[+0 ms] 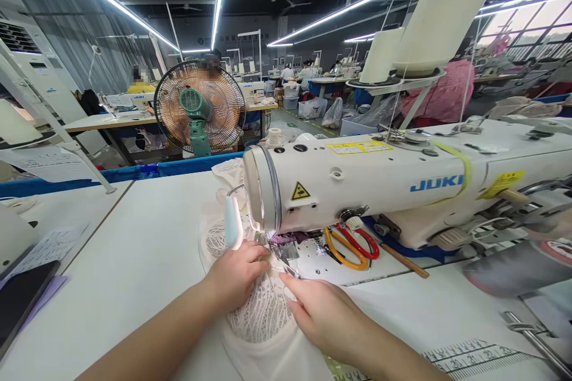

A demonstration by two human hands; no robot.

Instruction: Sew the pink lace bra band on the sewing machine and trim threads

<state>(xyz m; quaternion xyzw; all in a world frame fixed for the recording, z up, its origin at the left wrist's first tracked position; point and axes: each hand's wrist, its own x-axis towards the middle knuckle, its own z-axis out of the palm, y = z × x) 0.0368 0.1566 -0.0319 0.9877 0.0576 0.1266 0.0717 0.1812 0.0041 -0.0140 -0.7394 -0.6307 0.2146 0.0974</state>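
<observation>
A cream lace garment (261, 315) lies on the white table under the head of a JUKI sewing machine (308, 184). My left hand (239, 274) rests on the lace just left of the needle area, its fingers bent together and gripping the cloth. On the other side, my right hand (319, 309) holds the garment's edge with index finger and thumb, close to a slim metal part beside the needle plate. The fingertips partly cover the cloth between them. A pale blue lever (232, 223) hangs at the machine's left end.
Orange-handled and red-handled scissors (348, 247) lie behind the needle plate, near a wooden-handled tool (406, 259). A printed ruler (473, 357) is at front right, a phone (27, 297) at far left. A large fan (196, 104) stands beyond the table; other people sit farther back.
</observation>
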